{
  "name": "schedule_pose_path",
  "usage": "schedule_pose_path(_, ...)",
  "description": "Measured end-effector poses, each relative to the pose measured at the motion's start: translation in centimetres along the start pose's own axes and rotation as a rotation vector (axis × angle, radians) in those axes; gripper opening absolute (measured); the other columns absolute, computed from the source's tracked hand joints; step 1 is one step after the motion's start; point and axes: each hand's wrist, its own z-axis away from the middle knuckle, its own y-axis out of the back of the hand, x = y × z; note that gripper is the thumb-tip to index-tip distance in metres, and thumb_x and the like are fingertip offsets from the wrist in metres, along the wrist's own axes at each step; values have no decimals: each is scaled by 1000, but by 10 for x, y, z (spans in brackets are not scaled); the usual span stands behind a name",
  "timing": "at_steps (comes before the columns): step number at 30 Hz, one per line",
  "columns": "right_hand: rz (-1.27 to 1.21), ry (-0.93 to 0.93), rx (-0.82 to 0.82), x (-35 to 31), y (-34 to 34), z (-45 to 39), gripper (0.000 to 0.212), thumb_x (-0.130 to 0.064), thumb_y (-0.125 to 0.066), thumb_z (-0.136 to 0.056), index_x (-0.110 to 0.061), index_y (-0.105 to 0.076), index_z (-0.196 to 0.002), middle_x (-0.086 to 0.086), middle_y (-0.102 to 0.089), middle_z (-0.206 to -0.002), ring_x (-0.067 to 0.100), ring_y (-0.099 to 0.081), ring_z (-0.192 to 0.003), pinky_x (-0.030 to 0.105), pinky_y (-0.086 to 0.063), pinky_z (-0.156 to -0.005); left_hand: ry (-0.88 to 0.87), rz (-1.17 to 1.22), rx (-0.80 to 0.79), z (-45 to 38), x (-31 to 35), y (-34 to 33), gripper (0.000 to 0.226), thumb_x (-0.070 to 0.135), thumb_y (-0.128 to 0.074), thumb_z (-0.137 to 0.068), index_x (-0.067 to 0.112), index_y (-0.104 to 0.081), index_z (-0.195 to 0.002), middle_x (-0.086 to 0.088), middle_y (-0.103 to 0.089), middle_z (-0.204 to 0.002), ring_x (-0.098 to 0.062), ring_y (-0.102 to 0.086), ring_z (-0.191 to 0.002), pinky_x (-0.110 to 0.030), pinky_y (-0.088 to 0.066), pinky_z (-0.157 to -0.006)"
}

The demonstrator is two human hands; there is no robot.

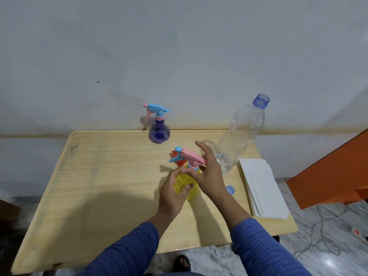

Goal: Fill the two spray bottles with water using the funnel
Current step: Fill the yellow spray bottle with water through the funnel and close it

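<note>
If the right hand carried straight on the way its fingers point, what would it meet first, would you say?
The right hand points up and away over the yellow spray bottle; its raised fingers would probably meet the clear glass just behind them first, though depth is uncertain.

We see a yellow spray bottle (187, 185) with a pink head, blue nozzle and blue trigger, and a purple spray bottle (159, 133) with a blue head and pink trigger. The clear water bottle (238, 136) has a blue-tinted neck; its cap (230, 189) is blue. Sleeves (264, 250) are blue, papers (262, 186) white, the table (99, 186) pale wood grain
</note>
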Motion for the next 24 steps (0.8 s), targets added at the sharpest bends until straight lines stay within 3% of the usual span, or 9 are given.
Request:
schedule_pose_path(3, -35, 17, -72, 4, 4, 5, 83, -35, -75, -74, -53, -23, -137, -10, -49, -131, 8, -54, -112, 25, -50, -91, -12, 17, -5, 0, 1, 1, 51, 13, -77, -75, 25, -55, -119, 17, -61, -118, 7, -54, -107, -2, -37, -87)
schedule_pose_path(5, -33, 31, -87, 7, 6, 8, 75, -23, -69, -82, -47, -27, -139, -17, -48, -132, 4, -53, -116, 24, -49, -93, -15, 50, -9, 0, 4, 0, 54, 12, -77, -75, 31, -53, -120, 21, -58, -117, 14, -52, -107, 0, -35, -87)
schedule_pose_path(7, 5, 12, -51, 7, 7, 5, 73, -14, -72, -79, -47, -34, -132, -23, -53, -118, -4, -55, -106, 19, -50, -87, -17, 60, -10, 0, 4, 1, 56, 13, -76, -76, 38, -50, -118, 25, -57, -116, 19, -50, -106, 0, -35, -88)
schedule_pose_path(10, 14, -5, -24, 8, 9, 2, 80, -16, -78, -74, -54, -31, -126, -20, -57, -97, -4, -56, -91, 10, -46, -78, -15, 60, -38, -2, 4, 3, 56, 14, -75, -77, 43, -48, -117, 26, -56, -116, 20, -49, -106, 0, -34, -88)
schedule_pose_path(14, 19, 26, -9, 11, 6, 9, 84, -17, -74, -79, -59, -25, -133, -31, -45, -128, 1, -53, -114, 21, -48, -95, -10, 55, -30, -1, 5, 1, 57, 13, -75, -77, 41, -48, -119, 28, -54, -116, 22, -48, -105, 1, -34, -87)
schedule_pose_path(18, 83, 48, 82, 9, -1, 11, 77, -13, -70, -83, -57, -31, -133, -43, -43, -121, -4, -51, -111, 21, -46, -95, -14, 53, -33, -4, 4, 0, 59, 13, -75, -77, 48, -46, -115, 30, -53, -118, 16, -50, -110, -1, -34, -90)
schedule_pose_path(21, 76, 55, 140, 7, -9, 18, 81, -10, -66, -85, -59, -25, -135, -41, -43, -117, 1, -53, -108, 25, -47, -95, -20, 74, -37, -5, 6, 0, 59, 8, -74, -76, 41, -49, -118, 22, -56, -120, 16, -50, -110, 1, -33, -90)
schedule_pose_path(24, 48, 28, 129, 10, -18, 24, 86, -10, -64, -86, -62, -17, -135, -36, -40, -121, -10, -49, -112, 13, -41, -95, 19, 110, -34, -5, 5, 1, 62, 4, -74, -75, 45, -50, -114, 19, -58, -120, 13, -50, -111, -3, -36, -92)
